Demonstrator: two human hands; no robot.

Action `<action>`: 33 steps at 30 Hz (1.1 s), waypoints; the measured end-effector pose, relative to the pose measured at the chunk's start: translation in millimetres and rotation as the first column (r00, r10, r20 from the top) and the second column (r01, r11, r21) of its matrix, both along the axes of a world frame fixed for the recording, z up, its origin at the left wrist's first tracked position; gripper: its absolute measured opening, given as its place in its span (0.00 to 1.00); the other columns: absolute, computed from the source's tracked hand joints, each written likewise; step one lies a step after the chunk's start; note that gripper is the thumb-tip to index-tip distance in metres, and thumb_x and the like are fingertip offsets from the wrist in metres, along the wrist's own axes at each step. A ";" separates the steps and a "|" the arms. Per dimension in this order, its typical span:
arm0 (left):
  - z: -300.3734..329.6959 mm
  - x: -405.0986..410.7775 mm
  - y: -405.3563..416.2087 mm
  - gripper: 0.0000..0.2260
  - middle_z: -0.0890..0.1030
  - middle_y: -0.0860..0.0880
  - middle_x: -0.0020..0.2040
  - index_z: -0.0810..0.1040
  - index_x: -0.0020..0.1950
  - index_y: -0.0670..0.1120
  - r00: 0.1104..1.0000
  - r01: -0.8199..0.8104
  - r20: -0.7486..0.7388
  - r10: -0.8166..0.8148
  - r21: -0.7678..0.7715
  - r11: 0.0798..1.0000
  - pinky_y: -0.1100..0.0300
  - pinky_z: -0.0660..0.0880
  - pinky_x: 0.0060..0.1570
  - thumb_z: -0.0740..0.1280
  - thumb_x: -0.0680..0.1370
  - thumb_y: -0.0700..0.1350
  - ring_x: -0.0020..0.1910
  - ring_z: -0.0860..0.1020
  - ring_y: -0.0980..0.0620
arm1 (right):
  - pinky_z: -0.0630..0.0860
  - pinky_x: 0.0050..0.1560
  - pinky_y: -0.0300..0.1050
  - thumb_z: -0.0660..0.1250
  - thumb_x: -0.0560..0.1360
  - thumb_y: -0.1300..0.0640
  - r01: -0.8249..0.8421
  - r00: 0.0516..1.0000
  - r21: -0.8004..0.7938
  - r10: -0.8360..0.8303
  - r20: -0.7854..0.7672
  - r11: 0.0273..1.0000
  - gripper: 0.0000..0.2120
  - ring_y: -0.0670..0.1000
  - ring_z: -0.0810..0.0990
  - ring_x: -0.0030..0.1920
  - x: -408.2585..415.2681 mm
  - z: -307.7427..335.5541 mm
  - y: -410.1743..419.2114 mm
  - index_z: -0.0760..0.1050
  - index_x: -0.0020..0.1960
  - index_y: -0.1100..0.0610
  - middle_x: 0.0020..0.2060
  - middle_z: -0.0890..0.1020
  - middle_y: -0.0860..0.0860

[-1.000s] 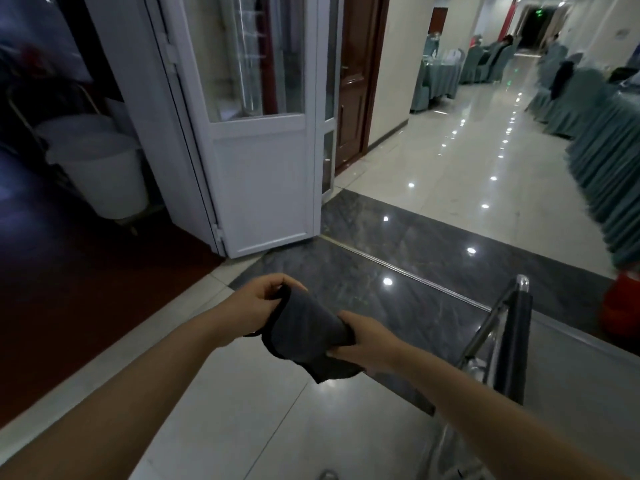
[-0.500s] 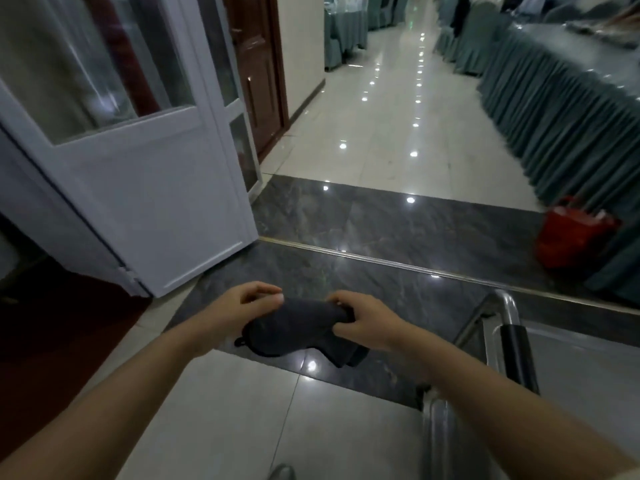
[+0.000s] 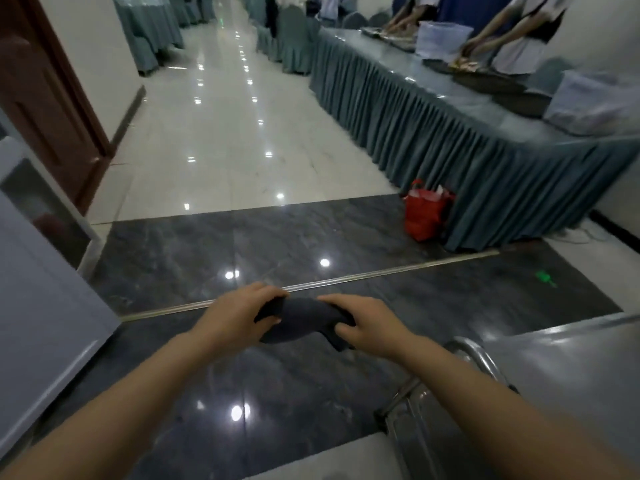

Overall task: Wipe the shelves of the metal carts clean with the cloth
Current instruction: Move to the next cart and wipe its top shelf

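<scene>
A dark grey cloth [image 3: 302,320] is bunched between both hands, held in front of me above the dark marble floor. My left hand [image 3: 239,315] grips its left end and my right hand [image 3: 369,325] grips its right end. The metal cart [image 3: 554,368] stands at the lower right; its flat steel top shelf and curved chrome handle [image 3: 474,348] show beside and under my right forearm. Its lower shelves are hidden.
A white door [image 3: 41,306] stands open at the left. A long table with a teal skirt [image 3: 450,133] runs along the right, with people working at it. A red bag [image 3: 426,211] sits on the floor by the table's corner. A glossy tiled corridor stretches ahead.
The view has swung right, away from the white door toward the skirted table. Both hands still hold the cloth, now bunched tighter between them, and the cart's top shows more.
</scene>
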State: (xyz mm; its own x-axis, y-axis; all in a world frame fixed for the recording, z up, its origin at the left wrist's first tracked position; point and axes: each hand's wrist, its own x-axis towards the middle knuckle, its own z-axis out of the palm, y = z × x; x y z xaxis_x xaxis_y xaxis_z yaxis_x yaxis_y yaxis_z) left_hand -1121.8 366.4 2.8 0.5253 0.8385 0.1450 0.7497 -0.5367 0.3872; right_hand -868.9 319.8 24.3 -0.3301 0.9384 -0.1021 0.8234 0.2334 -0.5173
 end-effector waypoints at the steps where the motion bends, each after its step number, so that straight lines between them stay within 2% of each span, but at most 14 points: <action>1: -1.6 7.9 15.6 0.20 0.77 0.55 0.58 0.72 0.66 0.56 0.999 0.043 -0.010 -0.042 0.038 0.998 0.59 0.70 0.47 0.68 0.75 0.49 0.55 0.77 0.50 | 0.74 0.57 0.50 0.64 0.70 0.58 0.028 1.000 0.024 -0.028 0.010 0.999 0.26 0.51 0.77 0.60 4.1 0.9 8.8 0.70 0.68 0.46 0.61 0.79 0.45; 4: -1.4 37.3 61.0 0.26 0.80 0.48 0.57 0.71 0.71 0.53 0.983 0.172 -0.102 -0.153 0.209 0.963 0.55 0.75 0.44 0.71 0.74 0.44 0.48 0.80 0.43 | 0.74 0.56 0.52 0.62 0.73 0.60 0.089 0.993 0.095 -0.096 0.072 0.991 0.30 0.52 0.74 0.64 22.4 -2.2 37.9 0.63 0.73 0.44 0.74 0.65 0.44; 6: -3.9 56.1 94.7 0.30 0.81 0.46 0.54 0.71 0.71 0.51 0.965 0.256 -0.148 -0.219 0.316 0.913 0.53 0.77 0.45 0.75 0.70 0.41 0.43 0.81 0.42 | 0.75 0.55 0.52 0.60 0.75 0.60 0.077 0.981 0.124 -0.097 0.171 0.989 0.34 0.53 0.72 0.66 36.2 -6.4 60.7 0.54 0.76 0.43 0.77 0.54 0.43; 7: -5.0 65.9 113.1 0.32 0.81 0.46 0.56 0.69 0.72 0.52 0.955 0.285 -0.173 -0.239 0.329 0.900 0.51 0.76 0.51 0.75 0.70 0.40 0.46 0.82 0.43 | 0.76 0.55 0.51 0.60 0.76 0.60 0.068 0.971 0.141 -0.098 0.217 0.988 0.34 0.53 0.70 0.67 43.3 -8.9 73.0 0.51 0.77 0.43 0.78 0.51 0.43; 9: -8.1 86.1 151.2 0.36 0.79 0.48 0.61 0.65 0.74 0.53 0.938 0.325 -0.239 -0.252 0.349 0.879 0.46 0.67 0.66 0.75 0.70 0.41 0.54 0.81 0.46 | 0.76 0.52 0.46 0.59 0.77 0.61 0.064 0.956 0.185 -0.113 0.269 0.981 0.34 0.52 0.67 0.69 59.9 -15.2 98.6 0.48 0.78 0.44 0.78 0.48 0.46; 11: -10.7 108.3 189.4 0.36 0.79 0.49 0.62 0.67 0.74 0.52 0.917 0.368 -0.307 -0.253 0.411 0.834 0.39 0.59 0.70 0.76 0.68 0.43 0.55 0.81 0.49 | 0.73 0.51 0.43 0.58 0.78 0.62 0.082 0.954 0.217 -0.140 0.266 0.973 0.34 0.51 0.63 0.72 80.2 -22.5 126.8 0.47 0.78 0.45 0.78 0.47 0.47; 13: -11.5 131.2 225.0 0.35 0.80 0.49 0.61 0.70 0.72 0.50 0.895 0.416 -0.350 -0.277 0.434 0.799 0.34 0.55 0.70 0.77 0.67 0.43 0.57 0.80 0.49 | 0.73 0.54 0.42 0.58 0.78 0.63 0.114 0.955 0.245 -0.174 0.241 0.963 0.34 0.51 0.59 0.74 101.1 -27.2 155.7 0.47 0.78 0.46 0.78 0.47 0.48; 16: -8.5 163.1 274.5 0.34 0.80 0.49 0.61 0.71 0.70 0.49 0.864 0.473 -0.394 -0.313 0.423 0.773 0.32 0.55 0.69 0.78 0.66 0.44 0.62 0.78 0.48 | 0.73 0.60 0.45 0.58 0.79 0.63 0.155 0.953 0.269 -0.216 0.213 0.951 0.33 0.52 0.57 0.75 131.0 -30.4 197.9 0.48 0.78 0.46 0.78 0.48 0.50; 20: -3.2 207.4 334.8 0.30 0.82 0.48 0.59 0.76 0.66 0.45 0.831 0.548 -0.388 -0.398 0.450 0.705 0.34 0.62 0.67 0.78 0.65 0.43 0.60 0.79 0.48 | 0.68 0.67 0.44 0.60 0.78 0.64 0.214 0.933 0.288 -0.282 0.222 0.934 0.35 0.53 0.58 0.75 168.4 -34.5 241.4 0.47 0.78 0.46 0.77 0.53 0.52; 23: -2.3 247.9 371.7 0.30 0.83 0.47 0.56 0.78 0.64 0.45 0.796 0.603 -0.372 -0.477 0.414 0.683 0.41 0.70 0.63 0.80 0.63 0.42 0.56 0.81 0.49 | 0.66 0.69 0.46 0.61 0.78 0.63 0.289 0.911 0.287 -0.354 0.211 0.913 0.36 0.54 0.60 0.73 196.3 -36.8 262.2 0.46 0.78 0.46 0.76 0.58 0.53; 28: -11.4 329.1 433.9 0.28 0.82 0.48 0.57 0.77 0.65 0.46 0.673 0.739 -0.378 -0.636 0.369 0.563 0.44 0.69 0.65 0.78 0.66 0.42 0.57 0.80 0.48 | 0.67 0.70 0.49 0.62 0.78 0.63 0.428 0.835 0.297 -0.499 0.233 0.854 0.35 0.54 0.60 0.74 247.1 -47.6 289.2 0.48 0.78 0.48 0.76 0.58 0.54; 30: -15.7 364.8 458.9 0.29 0.82 0.49 0.57 0.77 0.65 0.46 0.611 0.790 -0.388 -0.690 0.342 0.508 0.43 0.68 0.65 0.78 0.66 0.43 0.58 0.80 0.48 | 0.63 0.70 0.47 0.63 0.76 0.64 0.493 0.792 0.301 -0.564 0.233 0.816 0.35 0.56 0.62 0.73 267.2 -54.9 301.5 0.51 0.78 0.50 0.76 0.59 0.55; 33: -23.4 414.1 501.6 0.32 0.82 0.48 0.57 0.76 0.66 0.46 0.517 0.853 -0.383 -0.765 0.306 0.423 0.43 0.68 0.65 0.78 0.63 0.41 0.58 0.80 0.48 | 0.56 0.71 0.43 0.64 0.76 0.63 0.583 0.719 0.292 -0.649 0.249 0.758 0.37 0.55 0.60 0.74 294.5 -64.3 326.3 0.49 0.78 0.48 0.76 0.58 0.54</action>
